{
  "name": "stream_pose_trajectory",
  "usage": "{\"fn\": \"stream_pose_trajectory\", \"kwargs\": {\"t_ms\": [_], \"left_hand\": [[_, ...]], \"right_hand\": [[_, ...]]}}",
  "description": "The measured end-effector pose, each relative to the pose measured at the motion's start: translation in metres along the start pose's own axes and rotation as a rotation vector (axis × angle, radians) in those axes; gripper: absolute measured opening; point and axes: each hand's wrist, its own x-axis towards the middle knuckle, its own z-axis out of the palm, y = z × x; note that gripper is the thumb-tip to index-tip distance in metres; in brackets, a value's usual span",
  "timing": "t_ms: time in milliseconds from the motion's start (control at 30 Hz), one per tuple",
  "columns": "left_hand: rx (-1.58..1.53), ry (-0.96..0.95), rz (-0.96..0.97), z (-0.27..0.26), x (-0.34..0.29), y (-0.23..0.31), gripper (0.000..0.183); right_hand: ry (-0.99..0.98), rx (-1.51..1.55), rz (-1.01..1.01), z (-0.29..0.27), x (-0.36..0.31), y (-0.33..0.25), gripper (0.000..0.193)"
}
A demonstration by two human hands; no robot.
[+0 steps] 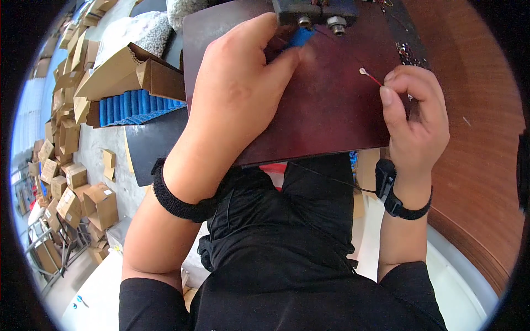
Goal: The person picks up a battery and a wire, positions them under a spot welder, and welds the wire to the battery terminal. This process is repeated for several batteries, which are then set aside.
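Observation:
My left hand (237, 83) reaches over the dark red board (326, 121) at the upper middle. Its thumb and fingers close on a blue cylinder (301, 37), only part of which shows, just below a dark metal machine head (317, 14) with bolts. Whether the cylinder touches the machine head, I cannot tell. Over the board's right side, my right hand (417, 116) pinches a thin red wire (375, 80) between thumb and forefinger. A small pale, flat end (362, 71) on the wire points up and left.
An open cardboard box (160, 80) of blue cylinders stands left of the board. Behind it lies a clear bag (132, 36) of grey pellets. Many cartons (69, 207) are piled at far left. A brown wood-grain surface (475, 149) runs along the right, and small shiny bits (408, 54) lie near the board's right edge.

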Motion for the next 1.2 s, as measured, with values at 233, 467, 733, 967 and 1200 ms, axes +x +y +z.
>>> {"fn": "stream_pose_trajectory", "kwargs": {"t_ms": [233, 467, 733, 967, 1200], "left_hand": [[0.171, -0.057, -0.025, -0.007, -0.005, 0.000, 0.020], [-0.034, 0.019, -0.033, 0.000, -0.002, -0.006, 0.022], [0.007, 0.050, 0.043, -0.003, 0.000, -0.002, 0.023], [-0.063, -0.048, -0.233, -0.011, 0.007, 0.042, 0.017], [-0.066, -0.075, -0.305, -0.010, 0.008, 0.042, 0.019]], "right_hand": [[-0.016, -0.015, -0.040, 0.000, -0.001, -0.002, 0.009], [0.053, -0.006, 0.027, 0.004, 0.002, -0.004, 0.010], [0.025, -0.104, -0.073, 0.003, -0.001, -0.004, 0.009], [0.065, -0.080, -0.032, 0.002, -0.001, -0.004, 0.011], [0.051, -0.089, -0.045, 0.002, 0.001, -0.003, 0.011]]}}
